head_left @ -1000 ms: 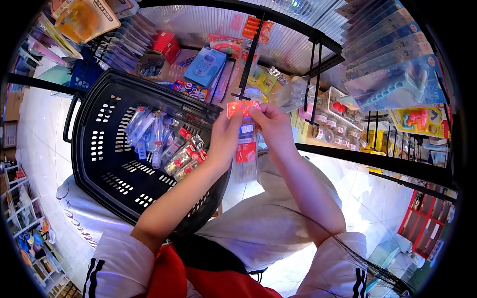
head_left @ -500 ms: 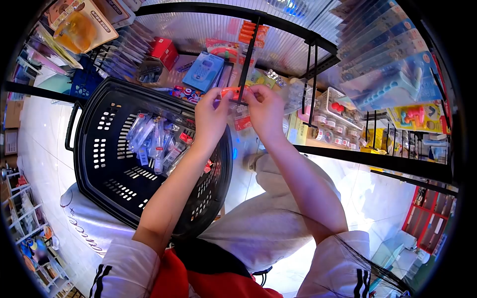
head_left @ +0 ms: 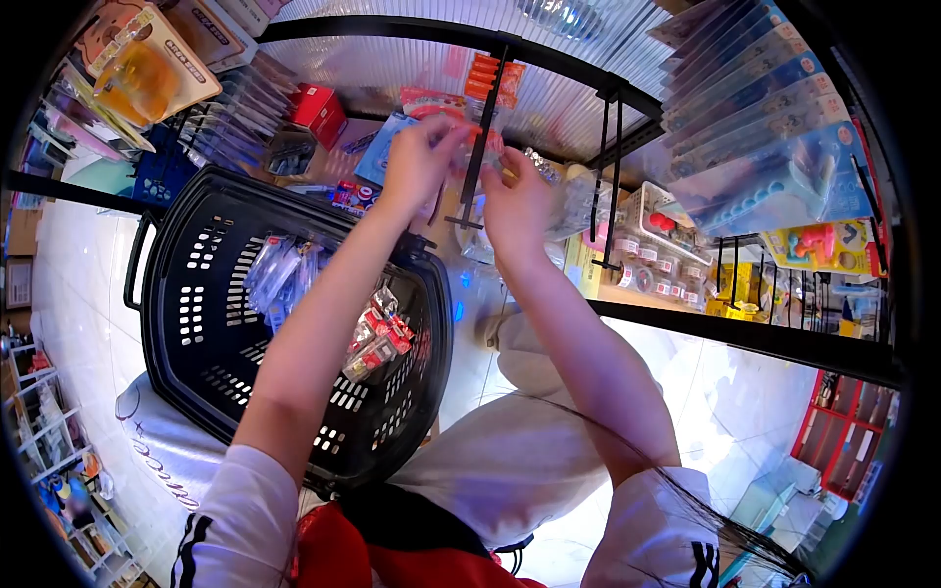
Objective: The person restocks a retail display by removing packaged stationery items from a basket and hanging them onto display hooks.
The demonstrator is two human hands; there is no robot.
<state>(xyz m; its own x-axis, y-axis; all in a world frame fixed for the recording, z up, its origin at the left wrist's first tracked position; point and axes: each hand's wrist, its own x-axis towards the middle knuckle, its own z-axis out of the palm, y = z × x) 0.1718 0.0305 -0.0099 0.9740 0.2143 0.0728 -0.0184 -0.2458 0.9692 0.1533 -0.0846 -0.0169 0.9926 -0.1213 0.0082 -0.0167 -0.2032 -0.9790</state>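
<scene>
A black display hook (head_left: 477,162) reaches toward me, with a red-topped clear package (head_left: 490,143) on it, partly hidden by the hook and my fingers. My left hand (head_left: 421,162) pinches the left side of the package's red top. On the other side, my right hand (head_left: 517,196) has its fingers curled close to the package; what they grip is too small to make out. Under my left forearm stands a black basket (head_left: 221,377) holding clear packets (head_left: 279,279) and red-topped packets (head_left: 377,338).
Orange packages (head_left: 493,78) hang further back on the rack. Blue carded packages (head_left: 784,186) hang at the right, above a white tray (head_left: 671,225) and small jars (head_left: 647,265). A red box (head_left: 319,116) and a blue box (head_left: 380,147) lie behind the basket.
Both hands have moved forward and up along the hook, taking the red-topped package from in front of the hook's tip to further back on it.
</scene>
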